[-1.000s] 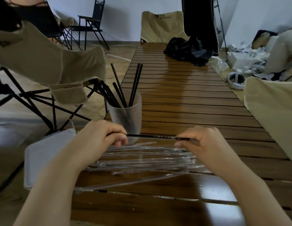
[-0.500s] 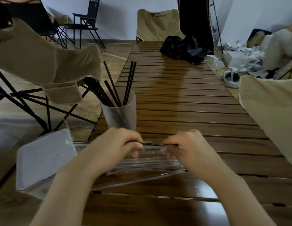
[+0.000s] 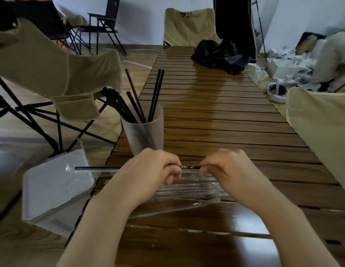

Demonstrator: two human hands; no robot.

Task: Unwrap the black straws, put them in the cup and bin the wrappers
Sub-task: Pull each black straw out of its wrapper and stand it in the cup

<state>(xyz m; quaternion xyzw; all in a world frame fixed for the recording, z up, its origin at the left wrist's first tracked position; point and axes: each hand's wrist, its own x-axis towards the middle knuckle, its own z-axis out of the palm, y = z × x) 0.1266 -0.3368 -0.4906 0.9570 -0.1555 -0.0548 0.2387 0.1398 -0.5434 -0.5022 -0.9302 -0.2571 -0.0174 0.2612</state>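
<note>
A black straw (image 3: pixel 98 167) lies level between my hands, its left end sticking out over the bin. My left hand (image 3: pixel 148 170) is closed around its middle. My right hand (image 3: pixel 225 168) pinches its right end, where clear wrapper still clings. Just behind my hands stands a frosted cup (image 3: pixel 146 132) with several bare black straws leaning in it. Under my hands lies a pile of clear-wrapped straws (image 3: pixel 187 189) on the wooden slatted table (image 3: pixel 216 116).
A white plastic bin (image 3: pixel 56 187) sits off the table's left edge, below my left arm. Beige folding chairs stand at left (image 3: pixel 58 74), far end (image 3: pixel 189 27) and right (image 3: pixel 322 128). A black bag (image 3: pixel 220 54) lies on the far table.
My hands have drawn closer together. The straw has slid left through my left hand, so its bare end now sticks out over the bin.
</note>
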